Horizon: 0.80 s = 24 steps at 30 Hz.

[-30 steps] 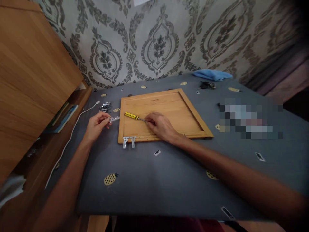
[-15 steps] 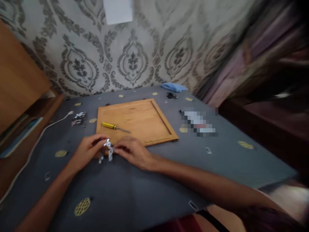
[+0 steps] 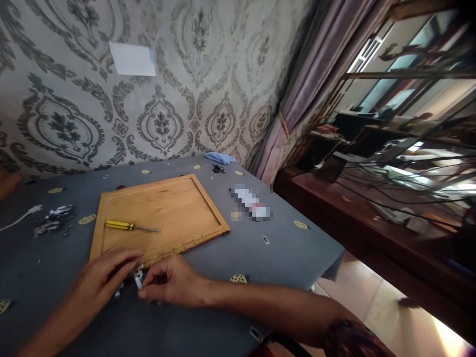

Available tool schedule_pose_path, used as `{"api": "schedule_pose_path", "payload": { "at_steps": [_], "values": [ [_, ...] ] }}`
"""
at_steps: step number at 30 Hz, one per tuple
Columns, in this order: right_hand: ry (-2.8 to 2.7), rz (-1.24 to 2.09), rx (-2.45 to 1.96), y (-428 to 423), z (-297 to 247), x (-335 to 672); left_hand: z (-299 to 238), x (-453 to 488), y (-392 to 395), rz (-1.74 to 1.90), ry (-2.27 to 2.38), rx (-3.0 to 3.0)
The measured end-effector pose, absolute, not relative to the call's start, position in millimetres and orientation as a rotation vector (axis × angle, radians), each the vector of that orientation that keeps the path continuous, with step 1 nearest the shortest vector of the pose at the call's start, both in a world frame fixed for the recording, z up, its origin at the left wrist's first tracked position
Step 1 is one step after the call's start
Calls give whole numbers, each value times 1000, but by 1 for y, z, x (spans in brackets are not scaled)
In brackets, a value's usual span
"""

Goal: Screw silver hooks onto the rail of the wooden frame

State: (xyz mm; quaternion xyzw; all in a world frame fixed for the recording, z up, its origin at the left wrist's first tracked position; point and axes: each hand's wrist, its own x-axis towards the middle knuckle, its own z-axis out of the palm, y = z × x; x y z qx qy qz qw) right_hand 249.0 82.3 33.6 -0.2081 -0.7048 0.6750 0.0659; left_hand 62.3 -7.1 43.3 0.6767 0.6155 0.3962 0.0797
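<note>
At the near edge of a framed wooden panel (image 3: 167, 198), both hands work on a small shiny metal hinge (image 3: 138, 279). My left hand (image 3: 107, 270) is closed around its upper left part, and its fingers partly hide the metal. My right hand (image 3: 169, 280) pinches the lower right side between thumb and fingers. Another bit of metal (image 3: 119, 290) shows below my left hand; whether it belongs to the hinge I cannot tell. On the panel lies a screwdriver (image 3: 121, 225) with a yellow handle, its shaft pointing right. Small holes run along the panel's near edge.
A pile of metal hardware (image 3: 55, 218) lies on the left of the grey patterned tablecloth (image 3: 282, 267), near a white cable (image 3: 31, 212). To the right is a blurred-out packet (image 3: 251, 202). A blue cloth (image 3: 220, 157) and a small black item (image 3: 219, 169) lie at the back.
The view has swung to the right, so the panel, screwdriver and hands appear farther left and lower. Both hands stay on the hinge by the panel's near edge.
</note>
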Motion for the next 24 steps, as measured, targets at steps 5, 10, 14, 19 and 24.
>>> {"api": "schedule_pose_path", "payload": {
  "at_steps": [5, 10, 14, 19, 24],
  "values": [
    [-1941, 2312, -676, 85, 33, 247, 35, 56, -24, 1141, 1895, 2130],
    [-1839, 2445, -772, 89, 44, 251, 32, 59, -34, 1017, 1823, 2290],
    [-1909, 2390, -915, 89, 56, 250, 32, 70, -34, 1054, 1919, 2323],
    [-1916, 2394, -892, 88, 59, 250, 45, 76, -39, 805, 1957, 2117],
    [-1917, 2434, -780, 91, 54, 251, 53, 72, -38, 721, 1972, 2019]
  ]
}}
